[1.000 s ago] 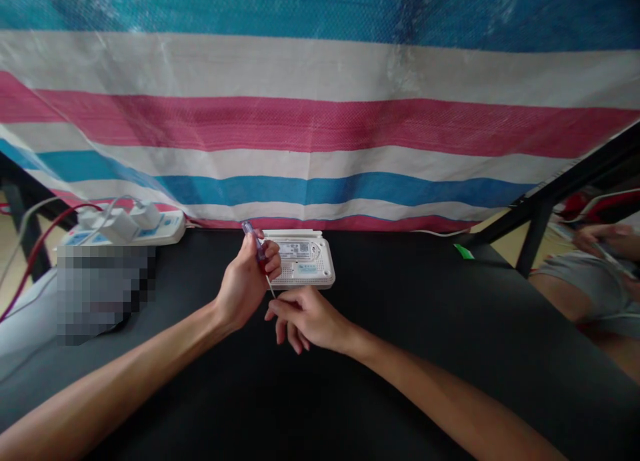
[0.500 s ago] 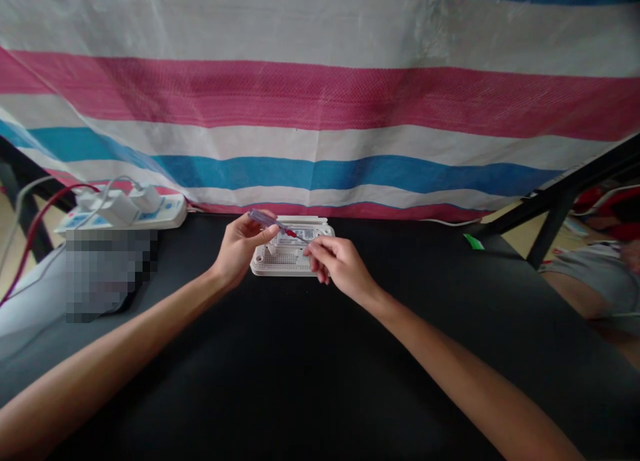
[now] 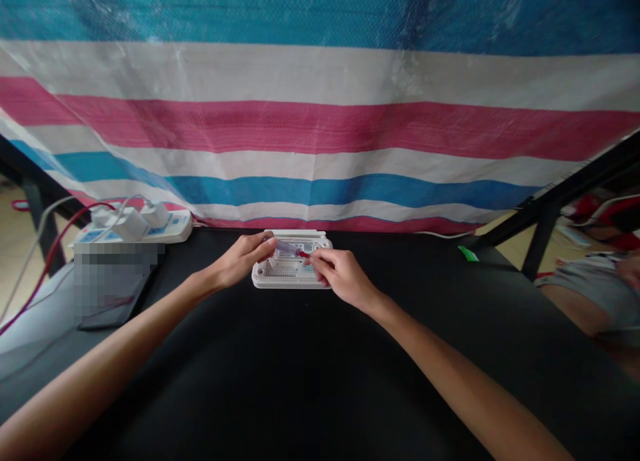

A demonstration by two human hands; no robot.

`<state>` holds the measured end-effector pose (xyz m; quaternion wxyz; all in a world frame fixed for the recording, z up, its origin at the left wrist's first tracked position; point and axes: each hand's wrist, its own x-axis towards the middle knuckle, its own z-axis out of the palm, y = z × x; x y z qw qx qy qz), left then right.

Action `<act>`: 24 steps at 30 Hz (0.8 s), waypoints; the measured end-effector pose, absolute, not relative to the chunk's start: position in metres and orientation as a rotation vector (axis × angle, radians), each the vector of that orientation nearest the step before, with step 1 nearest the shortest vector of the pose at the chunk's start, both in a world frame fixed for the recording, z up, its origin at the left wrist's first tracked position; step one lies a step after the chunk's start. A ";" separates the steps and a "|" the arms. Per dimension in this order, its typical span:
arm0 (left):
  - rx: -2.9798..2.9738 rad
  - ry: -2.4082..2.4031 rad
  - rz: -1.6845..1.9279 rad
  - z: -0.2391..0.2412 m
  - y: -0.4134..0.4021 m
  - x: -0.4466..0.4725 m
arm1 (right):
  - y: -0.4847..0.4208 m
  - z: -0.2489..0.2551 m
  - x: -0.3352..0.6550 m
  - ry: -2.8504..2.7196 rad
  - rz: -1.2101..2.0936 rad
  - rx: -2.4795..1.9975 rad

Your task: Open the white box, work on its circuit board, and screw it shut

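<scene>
A small white router-like box (image 3: 285,273) lies underside up on the black table (image 3: 310,368), near its far edge. A purple-handled screwdriver (image 3: 290,249) with a red collar lies almost flat over the box. My left hand (image 3: 240,260) holds its handle end between fingertips and thumb. My right hand (image 3: 337,274) pinches the shaft end against the box's top face; the tip is hidden under those fingers.
A white power strip (image 3: 135,224) with plugs and red and white cables sits at the far left, beside a blurred flat object (image 3: 113,284). A striped tarp (image 3: 320,128) hangs behind the table. Another person's leg (image 3: 590,301) shows at the right. A green scrap (image 3: 469,253) lies at the back right.
My left hand has tipped the screwdriver from upright to nearly flat over the box. My right hand moved forward from the table onto the box and took the shaft end.
</scene>
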<state>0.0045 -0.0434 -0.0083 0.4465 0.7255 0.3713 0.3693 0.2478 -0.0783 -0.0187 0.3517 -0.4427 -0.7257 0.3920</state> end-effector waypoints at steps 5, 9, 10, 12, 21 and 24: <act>1.908 0.965 0.915 -0.014 -0.052 0.017 | -0.081 -0.018 0.244 -2.003 1.006 -1.094; 2.008 0.937 0.971 -0.009 -0.058 0.025 | -0.084 -0.012 0.239 -2.065 0.995 -1.035; 2.036 0.935 0.970 -0.006 -0.058 0.027 | -0.083 -0.011 0.238 -2.045 1.020 -1.045; 2.068 0.967 0.982 -0.002 -0.056 0.031 | -0.077 -0.009 0.236 -1.902 1.090 -1.063; 2.692 1.287 0.522 -0.044 -0.037 0.038 | -0.006 -0.024 0.242 -1.105 1.356 -0.616; 2.801 1.275 0.358 -0.054 -0.038 0.035 | 0.003 -0.034 0.243 -1.080 1.362 -0.589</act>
